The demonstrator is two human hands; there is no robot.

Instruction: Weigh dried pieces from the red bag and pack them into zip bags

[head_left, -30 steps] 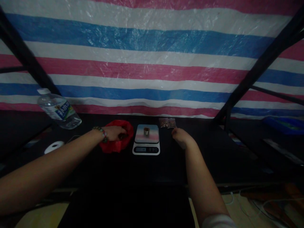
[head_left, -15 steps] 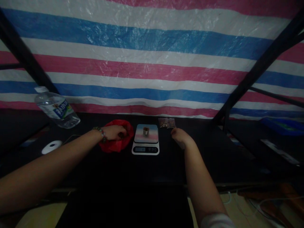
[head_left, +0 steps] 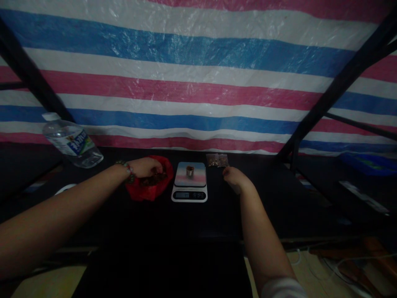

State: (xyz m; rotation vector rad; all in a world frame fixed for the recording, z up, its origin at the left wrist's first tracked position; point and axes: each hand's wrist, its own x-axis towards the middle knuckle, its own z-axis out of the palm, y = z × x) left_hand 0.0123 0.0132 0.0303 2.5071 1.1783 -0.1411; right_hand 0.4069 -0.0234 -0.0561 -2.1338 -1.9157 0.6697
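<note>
My left hand (head_left: 144,166), with a bead bracelet on its wrist, reaches into an open red plastic bag (head_left: 151,187) holding small dark brown pieces; its fingers are curled over them. To the right of the bag stands a white digital scale (head_left: 189,191) with a small cup (head_left: 190,171) on its plate. My right hand (head_left: 235,179) rests closed on the black table (head_left: 173,219) right of the scale, close to two small clear packets (head_left: 218,160) of brown bits.
A clear water bottle (head_left: 70,141) lies tilted at the back left. A white tape roll (head_left: 62,189) peeks out behind my left forearm. A striped tarp (head_left: 198,78) hangs behind the table, with black frame bars (head_left: 335,85) on both sides.
My left hand has lifted slightly toward the back of the red bag, uncovering the dark pieces inside. My right hand has barely moved.
</note>
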